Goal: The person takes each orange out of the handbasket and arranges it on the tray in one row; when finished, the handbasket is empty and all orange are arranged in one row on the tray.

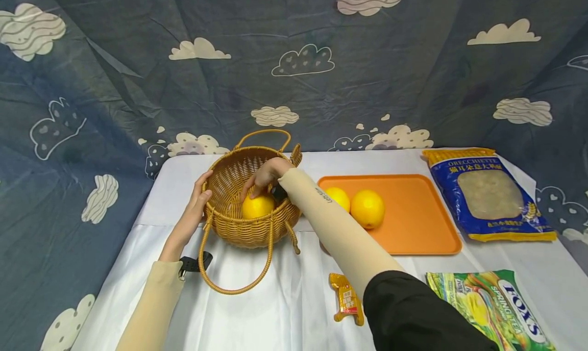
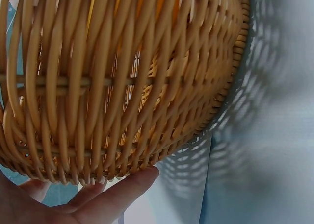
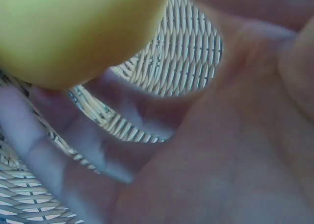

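A brown wicker basket [image 1: 239,231] with two loop handles stands left of centre in the head view. My left hand [image 1: 193,205] rests against its left rim, fingers and thumb fairly straight. Up close, the left wrist view has the woven side [image 2: 122,87] with the left fingertips touching the edge. Inside the basket, my right hand [image 1: 268,175] holds an orange [image 1: 257,207] from above. In the right wrist view that orange [image 3: 73,33] lies against the curled fingers [image 3: 73,180], its upper part cut off by the frame.
Two more oranges [image 1: 367,208] lie on an orange tray [image 1: 413,213], partly behind my right forearm. Right of it is a blue orecchiette bag [image 1: 491,195]. Nearer are a small gold snack packet [image 1: 345,299] and a green Fox's bag [image 1: 491,305]. A patterned cloth backdrop rises behind.
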Motion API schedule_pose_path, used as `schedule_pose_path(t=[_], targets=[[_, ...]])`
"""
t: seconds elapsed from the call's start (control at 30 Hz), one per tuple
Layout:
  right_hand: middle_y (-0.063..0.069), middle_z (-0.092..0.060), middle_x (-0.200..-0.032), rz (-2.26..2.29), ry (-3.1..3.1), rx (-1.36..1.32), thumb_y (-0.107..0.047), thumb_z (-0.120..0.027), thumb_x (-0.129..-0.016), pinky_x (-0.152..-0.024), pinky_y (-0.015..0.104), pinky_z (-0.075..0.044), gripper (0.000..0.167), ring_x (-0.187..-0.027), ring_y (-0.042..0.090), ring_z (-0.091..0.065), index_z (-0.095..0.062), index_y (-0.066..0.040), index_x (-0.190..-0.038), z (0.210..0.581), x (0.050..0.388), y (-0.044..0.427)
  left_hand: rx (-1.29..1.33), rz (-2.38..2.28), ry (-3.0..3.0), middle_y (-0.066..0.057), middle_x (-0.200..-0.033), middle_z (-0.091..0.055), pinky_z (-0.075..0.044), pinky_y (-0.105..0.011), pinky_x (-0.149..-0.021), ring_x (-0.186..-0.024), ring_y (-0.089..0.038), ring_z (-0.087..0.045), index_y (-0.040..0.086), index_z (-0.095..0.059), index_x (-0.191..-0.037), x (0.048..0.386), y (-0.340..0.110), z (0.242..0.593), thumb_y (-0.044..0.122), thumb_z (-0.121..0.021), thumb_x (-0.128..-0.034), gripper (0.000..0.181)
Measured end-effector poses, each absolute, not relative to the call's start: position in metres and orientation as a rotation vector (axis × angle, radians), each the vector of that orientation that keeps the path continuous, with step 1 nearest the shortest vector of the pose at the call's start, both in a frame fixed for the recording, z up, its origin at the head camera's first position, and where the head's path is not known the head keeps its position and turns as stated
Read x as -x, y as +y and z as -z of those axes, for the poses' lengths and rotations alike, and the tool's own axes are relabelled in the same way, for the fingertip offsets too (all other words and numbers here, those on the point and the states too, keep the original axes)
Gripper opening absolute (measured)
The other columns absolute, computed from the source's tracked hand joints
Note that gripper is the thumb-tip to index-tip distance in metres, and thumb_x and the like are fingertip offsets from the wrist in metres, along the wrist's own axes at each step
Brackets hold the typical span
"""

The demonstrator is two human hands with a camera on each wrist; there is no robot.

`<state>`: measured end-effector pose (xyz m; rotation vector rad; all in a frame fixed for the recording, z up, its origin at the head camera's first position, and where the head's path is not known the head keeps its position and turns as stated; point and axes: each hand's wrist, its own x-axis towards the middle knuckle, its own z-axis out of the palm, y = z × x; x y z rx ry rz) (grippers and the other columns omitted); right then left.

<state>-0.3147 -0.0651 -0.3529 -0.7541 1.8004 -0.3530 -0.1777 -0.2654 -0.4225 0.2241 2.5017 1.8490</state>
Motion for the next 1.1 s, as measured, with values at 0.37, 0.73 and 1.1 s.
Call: schedule_pose_path(t=[0.37,0.73,1.1], targets=[[0.007,-0.029,-0.148,0.336,1.831,0.680,-0.023,-0.062,-0.094,-0.103,0.037,-0.033,0.044,-0.133,0.022,-0.028,-0.048,-0.023,-0.136,0.350,0.308,-0.060,-0.240,-1.872,2.482,-0.006,-0.158,0.000,-0.030,-0.077,-0.084,-0.134,-0.048,-0.017,0.032,-0.011,-0.153,0.179,-0.263,0.424,0.041,-0.031,-0.1009,0.057],[0.012,-0.038,-0.131,0.828,1.831,0.666,-0.031,-0.053,-0.098,-0.078,0.045,-0.050,0.036,-0.100,0.027,-0.051,-0.044,-0.014,-0.129,0.326,0.319,-0.036,-0.240,-1.874,2.477,-0.007,-0.158,0.000,-0.030,-0.077,-0.084,-0.133,-0.048,-0.019,0.031,-0.011,-0.153,0.179,-0.261,0.424,0.042,-0.031,-0.1008,0.057],[0.009,-0.033,-0.137,1.224,1.691,0.865,-0.029,-0.041,-0.102,-0.076,0.049,-0.052,0.046,-0.100,0.031,-0.053,-0.030,-0.019,-0.145,0.296,0.322,0.018,-0.229,-1.853,2.500,-0.008,-0.157,0.000,-0.031,-0.075,-0.085,-0.134,-0.048,-0.018,0.029,-0.010,-0.153,0.177,-0.264,0.421,0.040,-0.030,-0.1008,0.058]])
